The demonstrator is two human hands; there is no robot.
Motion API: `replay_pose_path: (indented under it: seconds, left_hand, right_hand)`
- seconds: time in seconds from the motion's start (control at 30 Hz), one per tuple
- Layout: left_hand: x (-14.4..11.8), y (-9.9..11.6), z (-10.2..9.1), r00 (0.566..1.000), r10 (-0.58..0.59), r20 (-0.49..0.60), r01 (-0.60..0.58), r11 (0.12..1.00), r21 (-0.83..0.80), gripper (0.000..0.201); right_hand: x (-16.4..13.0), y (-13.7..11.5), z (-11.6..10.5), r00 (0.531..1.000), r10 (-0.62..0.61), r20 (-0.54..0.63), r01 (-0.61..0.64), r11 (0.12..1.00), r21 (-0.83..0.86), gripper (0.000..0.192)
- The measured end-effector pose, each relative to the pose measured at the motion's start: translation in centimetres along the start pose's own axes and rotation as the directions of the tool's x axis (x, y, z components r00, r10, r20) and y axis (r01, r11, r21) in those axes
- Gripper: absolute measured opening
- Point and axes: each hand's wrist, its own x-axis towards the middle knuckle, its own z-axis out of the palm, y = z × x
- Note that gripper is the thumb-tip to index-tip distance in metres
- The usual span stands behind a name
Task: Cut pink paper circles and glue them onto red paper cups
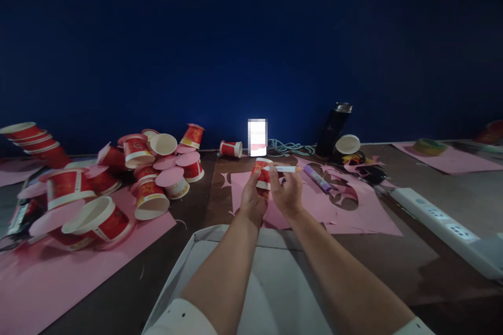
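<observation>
My left hand is wrapped round a red paper cup, held up in front of me above the table. In my right hand is a white marker with an orange end, gripped crosswise, its left end close to the cup. I cannot tell whether it touches the cup. Below both hands lies pink paper with round cut-outs. A purple tube rests on that paper, right of my right hand.
Many red cups, several with pink paper discs, are heaped at the left beside stacked cups. A bright phone-like screen, a cable and a dark flask stand along the blue wall. A white power strip lies right.
</observation>
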Motion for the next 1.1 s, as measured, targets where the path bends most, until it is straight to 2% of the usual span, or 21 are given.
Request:
replay_pose_path:
  seconds: [0.53, 0.7, 1.1]
  left_hand:
    - [-0.16, 0.42, 0.35, 0.999, -0.039, -0.034, 0.037, 0.997, -0.062, 0.011]
    - [-0.31, 0.49, 0.53, 0.996, -0.030, -0.079, 0.021, 0.993, -0.112, 0.006]
    - [-0.50, 0.66, 0.72, 0.997, -0.019, -0.078, 0.009, 0.991, -0.133, 0.005]
  right_hand:
    - [0.04, 0.61, 0.28, 0.999, 0.034, -0.041, -0.037, 0.997, -0.063, 0.029]
    - [0.08, 0.78, 0.21, 0.998, 0.048, -0.033, -0.050, 0.997, -0.064, 0.030]
    - [0.13, 0.82, 0.21, 0.997, 0.069, -0.033, -0.071, 0.995, -0.066, 0.029]
